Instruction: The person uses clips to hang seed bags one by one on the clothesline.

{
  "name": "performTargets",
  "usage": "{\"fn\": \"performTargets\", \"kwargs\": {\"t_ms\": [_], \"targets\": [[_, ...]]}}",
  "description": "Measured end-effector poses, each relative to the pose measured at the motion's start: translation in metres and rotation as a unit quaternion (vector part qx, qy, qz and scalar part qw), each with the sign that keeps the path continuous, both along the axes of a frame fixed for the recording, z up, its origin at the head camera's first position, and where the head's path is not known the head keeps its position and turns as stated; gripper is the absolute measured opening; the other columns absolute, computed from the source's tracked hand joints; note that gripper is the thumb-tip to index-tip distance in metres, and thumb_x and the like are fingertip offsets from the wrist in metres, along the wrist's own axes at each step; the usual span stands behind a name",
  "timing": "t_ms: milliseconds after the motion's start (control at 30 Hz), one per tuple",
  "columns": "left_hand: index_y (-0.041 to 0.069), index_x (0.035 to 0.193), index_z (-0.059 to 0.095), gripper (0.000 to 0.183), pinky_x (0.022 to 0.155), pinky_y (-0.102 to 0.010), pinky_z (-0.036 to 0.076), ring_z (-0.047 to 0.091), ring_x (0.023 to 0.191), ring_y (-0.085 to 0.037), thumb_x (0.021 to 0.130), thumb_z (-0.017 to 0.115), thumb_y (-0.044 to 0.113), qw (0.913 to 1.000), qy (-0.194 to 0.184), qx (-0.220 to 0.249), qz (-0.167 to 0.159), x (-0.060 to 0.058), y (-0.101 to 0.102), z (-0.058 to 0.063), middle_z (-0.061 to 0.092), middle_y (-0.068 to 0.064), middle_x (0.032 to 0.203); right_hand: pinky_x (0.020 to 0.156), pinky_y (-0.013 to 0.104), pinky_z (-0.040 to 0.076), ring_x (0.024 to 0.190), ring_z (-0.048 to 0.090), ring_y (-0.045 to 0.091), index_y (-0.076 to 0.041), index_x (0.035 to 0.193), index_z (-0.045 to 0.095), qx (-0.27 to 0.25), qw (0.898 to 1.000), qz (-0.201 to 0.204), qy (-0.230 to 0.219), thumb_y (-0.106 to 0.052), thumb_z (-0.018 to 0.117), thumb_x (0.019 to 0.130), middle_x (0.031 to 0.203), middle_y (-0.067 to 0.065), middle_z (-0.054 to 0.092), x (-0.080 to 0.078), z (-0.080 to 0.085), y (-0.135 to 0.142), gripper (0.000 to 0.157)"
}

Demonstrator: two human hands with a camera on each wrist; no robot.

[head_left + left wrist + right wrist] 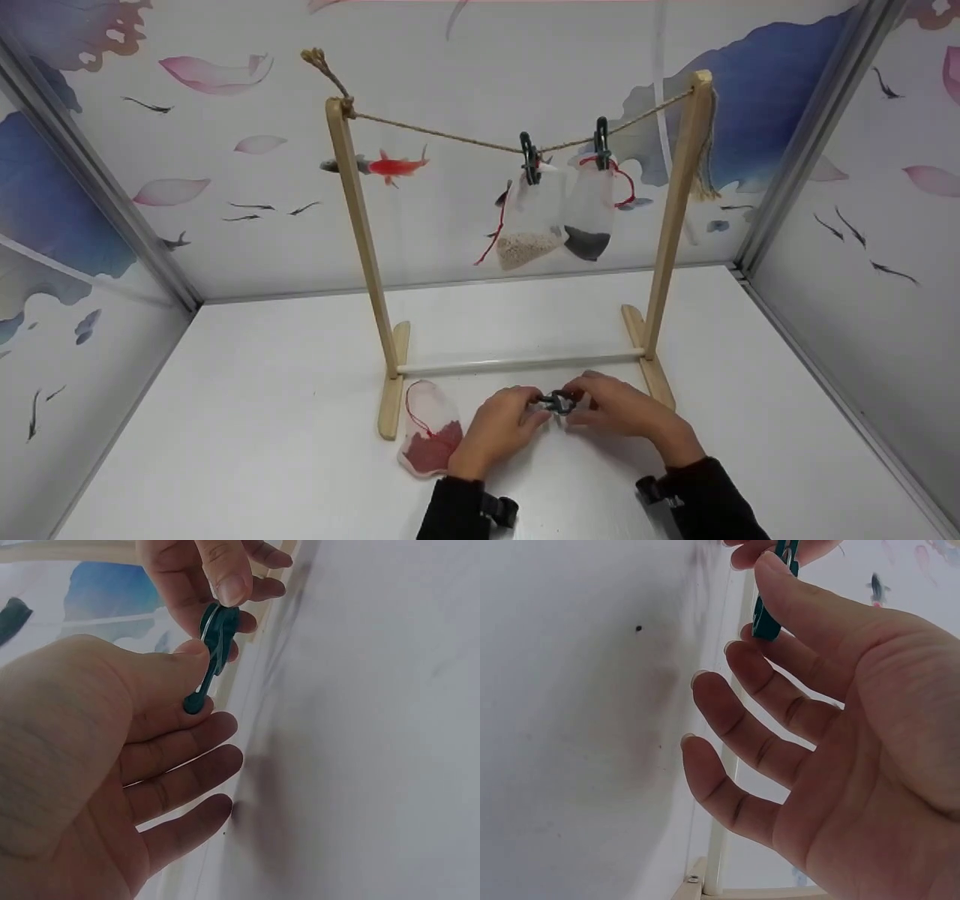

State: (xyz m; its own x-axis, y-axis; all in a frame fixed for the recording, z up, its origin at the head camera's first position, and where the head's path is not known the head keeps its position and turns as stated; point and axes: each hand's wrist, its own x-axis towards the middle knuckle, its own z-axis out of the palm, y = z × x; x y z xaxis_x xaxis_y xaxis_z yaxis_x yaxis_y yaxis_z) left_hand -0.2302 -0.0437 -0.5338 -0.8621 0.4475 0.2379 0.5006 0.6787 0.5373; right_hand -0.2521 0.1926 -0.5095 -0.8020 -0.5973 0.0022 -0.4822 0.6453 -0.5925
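Note:
A dark green clothespin (556, 403) is held between both hands, just above the table in front of the wooden stand. My left hand (499, 424) pinches one end of it between thumb and index finger; the other fingers are spread loosely in the left wrist view. At the opposite end, my right hand (619, 405) pinches the clothespin (766, 621) with thumb and index finger. Beside my left wrist, a small mesh bag (439, 405) with reddish contents and a red drawstring lies flat on the table.
A wooden stand (362, 240) carries a sagging twine line (450, 135). Two dark clips hold a bag of pale grains (529, 250) and a bag of black contents (587, 244) on it. A white crossbar (517, 364) joins the feet. Patterned panels enclose the white table (262, 420).

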Motion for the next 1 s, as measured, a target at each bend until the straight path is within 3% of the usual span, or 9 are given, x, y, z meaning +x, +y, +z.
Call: {"fn": "performTargets", "kwargs": {"t_ms": [367, 533, 767, 900, 1000], "targets": [[0.011, 0.111, 0.074, 0.019, 0.082, -0.033, 0.053, 0.068, 0.094, -0.018, 0.098, 0.069, 0.025, 0.9964, 0.062, 0.057, 0.013, -0.003, -0.01, 0.01, 0.074, -0.001, 0.101, 0.074, 0.031, 0.051, 0.089, 0.06, 0.012, -0.011, 0.132, 0.06, -0.043, 0.999, -0.005, 0.012, -0.038, 0.068, 0.098, 0.11, -0.004, 0.063, 0.001, 0.005, -0.003, 0.044], [0.01, 0.107, 0.076, 0.016, 0.076, -0.031, 0.053, 0.068, 0.087, -0.012, 0.097, 0.071, 0.022, 0.9917, 0.105, 0.074, 0.008, 0.0, -0.015, 0.022, 0.075, 0.001, 0.097, 0.076, 0.032, 0.052, 0.09, 0.062, 0.013, -0.011, 0.133, 0.059, -0.064, 0.998, 0.004, 0.027, -0.039, 0.068, 0.098, 0.11, -0.005, 0.061, 0.004, 0.013, -0.005, 0.046], [0.01, 0.105, 0.078, 0.017, 0.068, -0.027, 0.049, 0.059, 0.073, -0.01, 0.097, 0.07, 0.023, 0.9896, 0.118, 0.082, 0.006, 0.005, -0.022, 0.041, 0.075, 0.003, 0.094, 0.077, 0.034, 0.054, 0.092, 0.062, 0.013, -0.016, 0.133, 0.059, -0.075, 0.996, 0.002, 0.041, -0.045, 0.068, 0.096, 0.108, -0.008, 0.062, 0.008, 0.026, -0.009, 0.048], [0.009, 0.104, 0.078, 0.016, 0.067, -0.026, 0.05, 0.058, 0.072, -0.007, 0.098, 0.07, 0.021, 0.9868, 0.139, 0.084, 0.0, 0.01, -0.028, 0.051, 0.075, 0.003, 0.091, 0.078, 0.034, 0.055, 0.092, 0.062, 0.012, -0.014, 0.133, 0.06, -0.085, 0.995, 0.011, 0.054, -0.046, 0.067, 0.096, 0.108, -0.003, 0.064, 0.013, 0.033, -0.013, 0.049], [0.009, 0.103, 0.077, 0.015, 0.065, -0.026, 0.049, 0.06, 0.07, -0.011, 0.098, 0.069, 0.021, 0.9837, 0.158, 0.085, -0.009, 0.013, -0.034, 0.057, 0.074, 0.002, 0.091, 0.078, 0.035, 0.056, 0.092, 0.062, 0.012, -0.013, 0.134, 0.059, -0.096, 0.993, 0.021, 0.073, -0.043, 0.067, 0.097, 0.108, 0.001, 0.066, 0.017, 0.039, -0.017, 0.048]]}}
